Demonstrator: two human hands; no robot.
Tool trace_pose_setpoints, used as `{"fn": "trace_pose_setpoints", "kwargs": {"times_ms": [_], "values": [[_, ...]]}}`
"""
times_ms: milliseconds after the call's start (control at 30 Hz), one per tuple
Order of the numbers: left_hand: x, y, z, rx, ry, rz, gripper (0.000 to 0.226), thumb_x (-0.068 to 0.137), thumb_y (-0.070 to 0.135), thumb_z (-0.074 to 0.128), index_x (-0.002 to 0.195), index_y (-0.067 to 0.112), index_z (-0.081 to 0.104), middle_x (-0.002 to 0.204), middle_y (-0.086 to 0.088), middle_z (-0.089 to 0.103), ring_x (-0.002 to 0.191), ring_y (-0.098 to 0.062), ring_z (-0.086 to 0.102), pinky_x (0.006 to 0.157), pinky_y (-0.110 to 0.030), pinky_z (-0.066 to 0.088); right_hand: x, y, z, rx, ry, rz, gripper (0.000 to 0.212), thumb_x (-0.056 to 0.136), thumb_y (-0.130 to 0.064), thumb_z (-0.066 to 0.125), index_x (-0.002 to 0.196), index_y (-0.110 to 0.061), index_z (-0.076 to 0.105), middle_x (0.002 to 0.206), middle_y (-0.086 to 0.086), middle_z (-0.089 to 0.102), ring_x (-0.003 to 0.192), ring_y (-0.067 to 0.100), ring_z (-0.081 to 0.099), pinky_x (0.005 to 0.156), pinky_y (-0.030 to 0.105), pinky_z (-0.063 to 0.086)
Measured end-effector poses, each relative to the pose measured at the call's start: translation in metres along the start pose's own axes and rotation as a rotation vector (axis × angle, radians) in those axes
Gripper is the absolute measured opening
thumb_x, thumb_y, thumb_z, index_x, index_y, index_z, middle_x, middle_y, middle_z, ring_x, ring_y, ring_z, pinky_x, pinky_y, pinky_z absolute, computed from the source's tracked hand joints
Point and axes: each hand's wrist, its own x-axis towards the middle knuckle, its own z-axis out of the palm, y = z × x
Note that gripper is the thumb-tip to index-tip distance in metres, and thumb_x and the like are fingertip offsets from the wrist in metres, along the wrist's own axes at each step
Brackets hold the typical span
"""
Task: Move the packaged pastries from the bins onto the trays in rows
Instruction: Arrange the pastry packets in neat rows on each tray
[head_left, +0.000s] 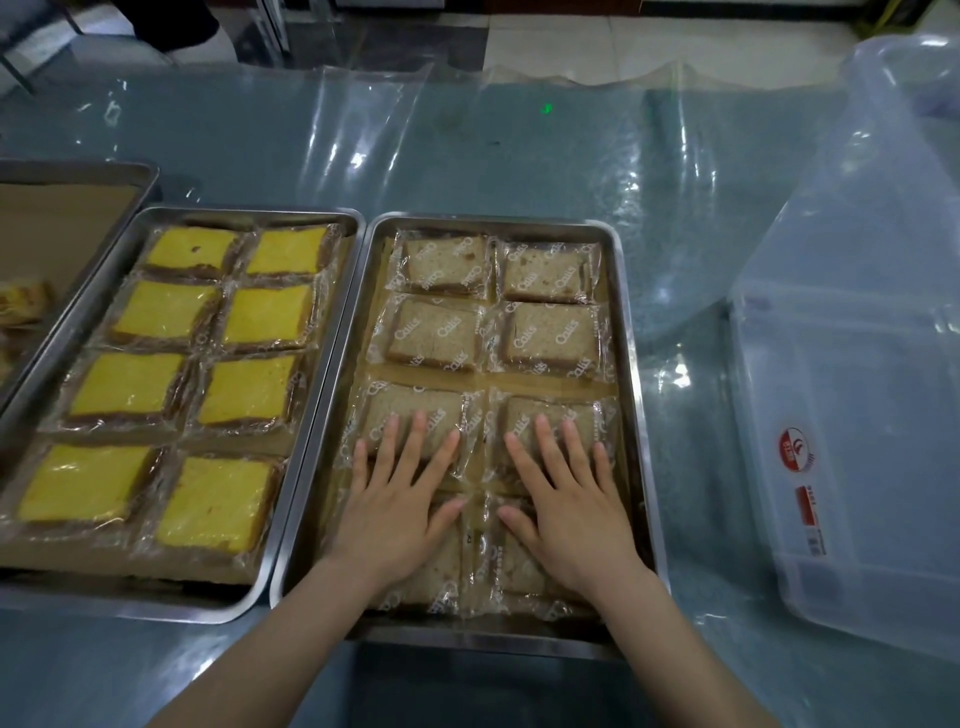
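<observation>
Eight wrapped brown pastries (434, 327) are being kept in four rows of two on the steel tray (626, 364) at the centre of the frame, and eight yellow pastries (166, 374) are being held in the same pattern on the neighbouring tray (311, 332) to the left. A third tray (78, 174), only partly seen, is being cut off at the left edge. A clear plastic bin (852, 415) is being left at the right of the frame on the film-covered worktop (519, 145); whether any pastries are inside it cannot be told.

Both hands are being laid flat on the nearer two rows. The left hand (400, 506) is being spread with its fingers (421, 436) on the third-row left packet, and the right hand (571, 512) is being spread over the packet on the right. Nothing is being gripped: the fingers are extended and splayed, only pressing on the wrappers.

A risk is being judged from this: the wrappers look slick, so packets could be slid out of line or over one another if sideways pressure is applied. The soft cake could also be flattened if too much weight is put down.
</observation>
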Motion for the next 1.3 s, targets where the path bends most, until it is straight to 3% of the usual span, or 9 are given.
{"fn": "trace_pose_setpoints", "kwargs": {"times_ms": [300, 400, 500, 600, 733, 900, 1300], "values": [[-0.002, -0.001, -0.005, -0.044, -0.007, 0.024, 0.072, 0.083, 0.072, -0.001, 0.141, 0.038, -0.027, 0.15, 0.001, -0.034, 0.137, -0.016, -0.03, 0.113, -0.041, -0.012, -0.002, 0.0, 0.003, -0.029, -0.031, 0.004, 0.073, 0.084, -0.071, -0.003, 0.142, -0.035, -0.031, 0.149, 0.005, -0.039, 0.135, 0.025, -0.039, 0.11, 0.047, -0.022], [-0.006, -0.001, -0.013, -0.028, 0.061, 0.089, 0.068, 0.089, 0.067, 0.009, 0.146, 0.038, -0.014, 0.156, -0.002, -0.018, 0.143, -0.019, -0.014, 0.117, -0.039, -0.003, 0.001, -0.003, -0.005, 0.026, -0.026, 0.029, 0.073, 0.084, -0.071, 0.004, 0.143, -0.039, -0.025, 0.152, 0.003, -0.033, 0.136, 0.025, -0.037, 0.11, 0.047, -0.019], [0.001, -0.003, -0.025, 0.002, 0.169, 0.109, 0.067, 0.093, 0.061, 0.016, 0.15, 0.03, 0.0, 0.158, -0.007, -0.003, 0.144, -0.022, -0.003, 0.115, -0.038, -0.001, 0.014, -0.005, -0.021, 0.111, 0.106, 0.09, 0.071, 0.087, -0.068, 0.012, 0.146, -0.039, -0.014, 0.155, -0.001, -0.023, 0.139, 0.023, -0.031, 0.112, 0.048, -0.013], [0.026, -0.008, -0.036, -0.003, 0.19, 0.07, 0.066, 0.092, 0.062, 0.008, 0.148, 0.031, -0.009, 0.156, -0.003, -0.019, 0.142, -0.017, -0.017, 0.116, -0.038, -0.007, 0.044, 0.002, -0.037, 0.153, 0.218, 0.133, 0.069, 0.09, -0.062, 0.02, 0.149, -0.036, -0.004, 0.157, 0.0, -0.015, 0.142, 0.022, -0.022, 0.113, 0.046, -0.008], [0.072, -0.006, -0.041, -0.015, 0.169, 0.046, 0.066, 0.09, 0.065, 0.003, 0.144, 0.036, -0.021, 0.15, 0.001, -0.033, 0.137, -0.012, -0.03, 0.111, -0.033, -0.017, 0.088, 0.016, -0.045, 0.162, 0.153, 0.14, 0.067, 0.094, -0.057, 0.027, 0.151, -0.032, 0.001, 0.158, 0.003, -0.013, 0.142, 0.024, -0.02, 0.115, 0.047, -0.006], [0.106, -0.008, -0.034, -0.017, 0.06, -0.001, 0.071, 0.083, 0.069, -0.001, 0.143, 0.036, -0.021, 0.151, 0.0, -0.028, 0.137, -0.017, -0.03, 0.113, -0.039, -0.014, 0.109, 0.027, -0.035, 0.099, 0.025, 0.116, 0.068, 0.094, -0.061, 0.022, 0.15, -0.033, -0.003, 0.158, 0.002, -0.016, 0.141, 0.027, -0.023, 0.112, 0.05, -0.012], [0.094, -0.012, -0.024, 0.016, 0.074, -0.053, 0.073, 0.083, 0.07, -0.005, 0.143, 0.031, -0.023, 0.152, -0.001, -0.027, 0.139, -0.019, -0.026, 0.111, -0.036, -0.014, 0.097, 0.024, -0.021, 0.07, 0.069, 0.114, 0.069, 0.092, -0.066, 0.013, 0.15, -0.034, -0.006, 0.157, 0.001, -0.018, 0.141, 0.026, -0.024, 0.113, 0.049, -0.012]]}}
